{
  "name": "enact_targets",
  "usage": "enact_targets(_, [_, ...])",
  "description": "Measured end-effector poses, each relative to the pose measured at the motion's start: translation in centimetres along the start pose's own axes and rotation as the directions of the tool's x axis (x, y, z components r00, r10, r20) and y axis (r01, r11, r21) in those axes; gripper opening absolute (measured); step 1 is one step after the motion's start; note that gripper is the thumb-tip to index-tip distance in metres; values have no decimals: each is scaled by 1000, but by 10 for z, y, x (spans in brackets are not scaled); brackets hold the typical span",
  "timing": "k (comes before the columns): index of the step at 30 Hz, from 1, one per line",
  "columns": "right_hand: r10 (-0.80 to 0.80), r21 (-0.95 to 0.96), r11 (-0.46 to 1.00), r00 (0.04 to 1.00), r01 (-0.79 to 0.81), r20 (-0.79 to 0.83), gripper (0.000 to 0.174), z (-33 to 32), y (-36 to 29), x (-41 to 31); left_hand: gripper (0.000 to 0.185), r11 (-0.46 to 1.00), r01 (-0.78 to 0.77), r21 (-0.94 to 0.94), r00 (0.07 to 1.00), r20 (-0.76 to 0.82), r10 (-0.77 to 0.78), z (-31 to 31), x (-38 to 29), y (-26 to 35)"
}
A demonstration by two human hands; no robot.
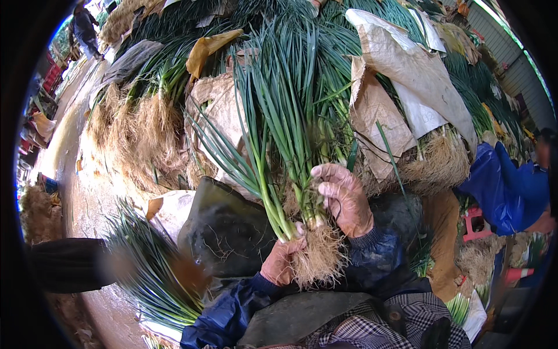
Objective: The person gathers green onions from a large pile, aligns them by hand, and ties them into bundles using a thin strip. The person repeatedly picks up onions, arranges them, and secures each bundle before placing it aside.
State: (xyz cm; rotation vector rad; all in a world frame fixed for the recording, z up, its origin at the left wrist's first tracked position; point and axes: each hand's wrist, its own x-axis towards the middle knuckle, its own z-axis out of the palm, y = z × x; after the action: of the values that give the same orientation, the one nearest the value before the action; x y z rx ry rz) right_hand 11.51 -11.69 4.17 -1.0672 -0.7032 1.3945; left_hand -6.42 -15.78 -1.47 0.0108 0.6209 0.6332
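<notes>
My left hand (281,264), in a thin pale glove, grips the lower end of a bunch of green onions (279,218) just beside their roots. A thick mat of tan roots (320,257) hangs from the bunch over my lap. The long green leaves (287,96) point away from me, and a few stalks splay out to the left. On the bunch's right side is my right hand (346,198), also gloved. Its fingers are bent, with the tips against the stalks above the white bases; whether they pinch a leaf is unclear.
Heaped green onions with roots (139,118) lie ahead, partly under woven sacking (405,56). More green onions (152,266) lie at my left. A person in blue (510,187) works at the right beside a pink plastic stool (475,224). Another person (85,30) is far left on the wet floor (83,192).
</notes>
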Motion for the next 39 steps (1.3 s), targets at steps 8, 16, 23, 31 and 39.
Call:
enact_targets(8, [-379, -166, 923, 889, 346, -255, 15, -32, -46, -43, 22, 943, -303, 139, 921, -213, 327, 14, 19, 25])
enact_targets(16, [-12, -365, 921, 928, -135, -373, 11, -20, -2, 16, 26, 959, -259, 117, 963, -45, 266, 16, 12, 14])
enact_targets(23, [-765, -780, 395, 644, 485, 12, 10, -26, -29, 63, 31, 978, -145, -147, 974, 154, 167, -2, -3, 29])
enact_targets(31, [-116, -331, 937, 993, 115, 15, 40, 8, 54, 28, 31, 992, -58, -111, 954, 287, 88, -4, 3, 24])
enact_targets(39, [-251, -55, 968, 962, 246, -110, 29, 5, 39, 12, 19, 995, -103, -15, 993, 55, 104, 25, 14, 26])
